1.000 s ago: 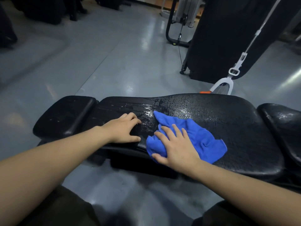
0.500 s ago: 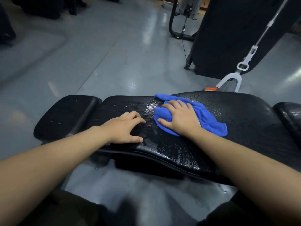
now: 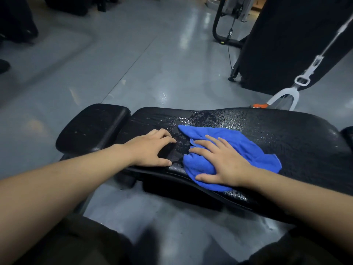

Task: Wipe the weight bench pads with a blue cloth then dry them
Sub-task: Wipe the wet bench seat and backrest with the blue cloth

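- Fingers (image 3: 205,142) of the right hand (image 3: 225,161) lie spread and nearly straight on the blue cloth (image 3: 246,148), pressing it flat against the long pad (image 3: 286,134), near that pad's left end and close edge.
- Fingers of the left hand (image 3: 150,148) are loosely bent, tips and thumb resting on the bare pad just beside the cloth, holding nothing.
- Long black pad, the working surface, glistens with wet streaks and droplets beyond and to the right of the cloth.
- Smaller black pad (image 3: 91,127) sits at the left end, apart from both hands.
- Grey glossy floor (image 3: 133,64) spreads around the bench, showing pale light reflections.
- Beyond the bench stand a tall dark machine (image 3: 282,44) and a white mop frame (image 3: 284,96) with an orange part at its foot.
- Both bare forearms cross the near foreground.
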### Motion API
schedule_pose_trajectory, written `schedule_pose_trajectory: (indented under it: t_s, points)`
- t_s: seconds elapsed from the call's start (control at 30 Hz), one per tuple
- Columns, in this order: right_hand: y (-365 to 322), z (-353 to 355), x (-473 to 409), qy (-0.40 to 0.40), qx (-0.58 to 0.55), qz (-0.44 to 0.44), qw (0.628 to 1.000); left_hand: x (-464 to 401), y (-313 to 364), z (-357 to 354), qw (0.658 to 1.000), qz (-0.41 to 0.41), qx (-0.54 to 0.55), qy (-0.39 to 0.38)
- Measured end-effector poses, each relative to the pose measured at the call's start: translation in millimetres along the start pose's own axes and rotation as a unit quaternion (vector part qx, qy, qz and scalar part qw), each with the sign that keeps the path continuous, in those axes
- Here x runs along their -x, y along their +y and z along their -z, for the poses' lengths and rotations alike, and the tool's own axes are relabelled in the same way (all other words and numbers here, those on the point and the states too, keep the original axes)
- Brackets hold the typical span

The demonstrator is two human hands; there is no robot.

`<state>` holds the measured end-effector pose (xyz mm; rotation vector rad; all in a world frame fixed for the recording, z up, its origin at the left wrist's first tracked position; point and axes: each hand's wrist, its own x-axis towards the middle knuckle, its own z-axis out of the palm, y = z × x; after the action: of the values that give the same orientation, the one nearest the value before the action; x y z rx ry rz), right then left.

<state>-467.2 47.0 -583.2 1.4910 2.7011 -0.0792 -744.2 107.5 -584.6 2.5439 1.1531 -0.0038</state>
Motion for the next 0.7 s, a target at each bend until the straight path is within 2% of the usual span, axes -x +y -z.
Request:
schedule_pose_trajectory:
  t_s: [0.07, 0.13, 0.23, 0.33, 0.47, 0.6, 0.7]
  points:
    - [15, 2, -9, 0.012, -0.013, 0.038, 0.999, -1, -1, -1, 1.000, -0.002, 0.000, 0.007]
    - [25, 1, -23, 0.039, -0.006, 0.030, 0.999, -1, -2, -1, 1.000, -0.003, 0.001, 0.012]
    - [27, 0, -44, 0.074, 0.009, -0.082, 0.994, -1, -2, -1, 1.000, -0.004, 0.005, 0.017]
    - [11, -6, -55, 0.105, 0.033, -0.201, 0.973, 2, -2, -2, 1.000, -0.005, 0.005, 0.020]
    - [-23, -17, -44, 0.109, 0.048, -0.277, 0.953, 5, -5, -3, 1.000, 0.001, -0.002, 0.020]
    - [-40, -19, -21, 0.084, 0.040, -0.177, 0.980, 7, -12, -2, 1.000, 0.006, 0.001, 0.016]
    - [-21, -10, -22, 0.034, -0.011, -0.090, 0.995, 8, -18, -2, 1.000, 0.010, 0.005, 0.011]
